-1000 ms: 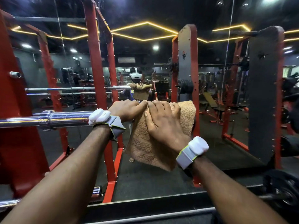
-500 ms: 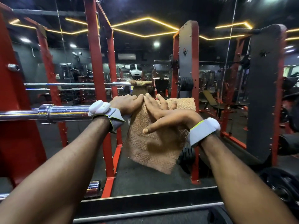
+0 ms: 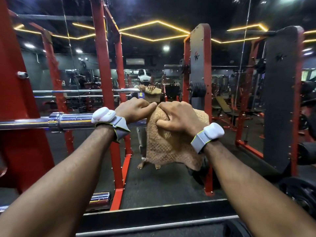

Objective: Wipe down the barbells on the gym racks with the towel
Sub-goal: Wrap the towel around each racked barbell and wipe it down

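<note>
A chrome barbell [image 3: 68, 121] runs level from the left edge to the middle of the view, at chest height. A tan towel [image 3: 171, 147] is draped over the bar and hangs down in front of it. My left hand [image 3: 135, 110] grips the bar just left of the towel, its fingertips touching the towel's top edge. My right hand [image 3: 177, 117] clutches the towel on top of the bar, fingers curled over and thumb pressed into the cloth. The bar under the towel is hidden.
Red rack uprights [image 3: 106, 82] stand behind the bar, in front of a mirror wall showing my reflection. A grey and red post [image 3: 200, 82] stands right of centre, a dark padded post [image 3: 280, 100] further right. A second bar end [image 3: 100, 200] lies low left; weight plates [image 3: 301, 192] low right.
My right hand turned from fingers spread across the towel to curled over it on top of the bar, bunching the cloth. My left hand kept its grip on the bar.
</note>
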Demonstrator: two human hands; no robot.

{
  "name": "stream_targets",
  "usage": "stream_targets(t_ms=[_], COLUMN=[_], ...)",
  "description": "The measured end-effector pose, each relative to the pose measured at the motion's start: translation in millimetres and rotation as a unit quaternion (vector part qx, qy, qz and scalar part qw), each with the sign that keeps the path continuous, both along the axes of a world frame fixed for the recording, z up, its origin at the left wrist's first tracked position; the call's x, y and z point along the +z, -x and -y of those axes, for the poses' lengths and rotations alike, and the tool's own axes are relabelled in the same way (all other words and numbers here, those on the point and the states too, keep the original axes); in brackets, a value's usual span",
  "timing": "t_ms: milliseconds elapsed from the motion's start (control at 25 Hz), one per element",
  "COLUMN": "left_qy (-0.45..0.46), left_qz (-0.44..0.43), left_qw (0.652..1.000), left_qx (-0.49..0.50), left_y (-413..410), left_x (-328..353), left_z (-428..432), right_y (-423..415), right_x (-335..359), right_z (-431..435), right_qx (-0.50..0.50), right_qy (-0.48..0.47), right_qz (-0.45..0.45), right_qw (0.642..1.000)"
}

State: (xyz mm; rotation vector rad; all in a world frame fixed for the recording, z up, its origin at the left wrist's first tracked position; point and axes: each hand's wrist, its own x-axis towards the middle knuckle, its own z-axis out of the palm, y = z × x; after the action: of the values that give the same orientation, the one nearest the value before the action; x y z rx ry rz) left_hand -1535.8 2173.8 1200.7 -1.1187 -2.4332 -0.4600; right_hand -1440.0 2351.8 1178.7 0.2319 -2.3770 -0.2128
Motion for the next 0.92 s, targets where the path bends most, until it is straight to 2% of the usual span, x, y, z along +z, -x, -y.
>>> stream_targets(t_ms=[200,400,440,560,640,760,840,880,920], left_qy=[-0.022,-0.019,-0.025,-0.042,-0.046,-0.052,-0.051,-0.050,-0.052], left_qz=[-0.058,-0.081,-0.079,-0.069,-0.078,-0.088,-0.092,-0.089,-0.079], left_qw=[0.998,0.995,0.995,0.996,0.995,0.994,0.993,0.994,0.994], left_qx=[-0.001,0.056,0.054,0.043,0.041,0.044,0.047,0.048,0.050], left_y=[1,-3,-4,-4,-3,-2,1,2,2], left_x=[-1,-6,-6,-6,-7,-9,-10,-9,-9], left_z=[20,19,19,20,19,18,18,19,18], right_y=[10,20,22,10,6,12,24,27,27], right_x=[14,28,22,-16,-26,9,29,29,19], right_z=[-7,6,9,25,26,21,17,19,22], right_qx=[-0.008,-0.095,-0.109,-0.136,-0.130,-0.079,-0.078,-0.088,-0.108], right_qy=[0.061,0.124,0.116,0.026,-0.010,0.053,0.124,0.126,0.108], right_qz=[0.093,0.164,0.125,-0.070,-0.097,0.056,0.157,0.150,0.102], right_qw=[0.994,0.974,0.979,0.988,0.987,0.994,0.977,0.977,0.983])
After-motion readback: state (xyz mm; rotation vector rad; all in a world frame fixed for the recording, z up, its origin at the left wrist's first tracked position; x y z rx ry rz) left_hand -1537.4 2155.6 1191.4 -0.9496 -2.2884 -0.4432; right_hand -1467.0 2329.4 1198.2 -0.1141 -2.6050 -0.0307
